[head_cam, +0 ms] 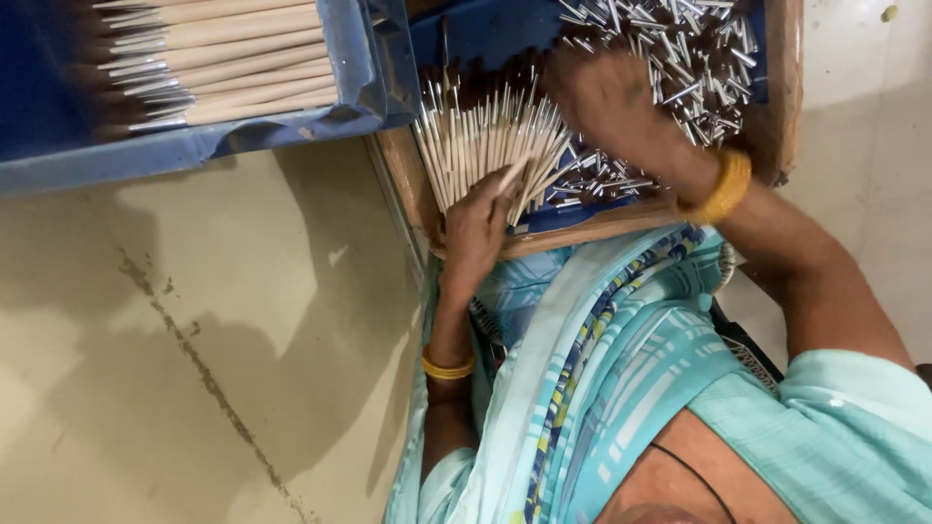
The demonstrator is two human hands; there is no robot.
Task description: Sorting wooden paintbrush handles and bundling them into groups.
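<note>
My left hand grips a fanned bundle of thin pale wooden sticks at its lower end, over the near edge of a wooden tray lined in blue. My right hand is blurred. It hovers over the tray just right of the bundle's tips, above a pile of small shiny metal tubes. Whether its fingers pinch anything is hidden by the blur. Both wrists wear gold bangles. More loose tubes lie beside the bundle.
A blue plastic crate at the upper left holds a stack of longer pale sticks with metal ends. A beige tiled floor with a dark crack lies to the left. My light blue patterned garment fills the lower right.
</note>
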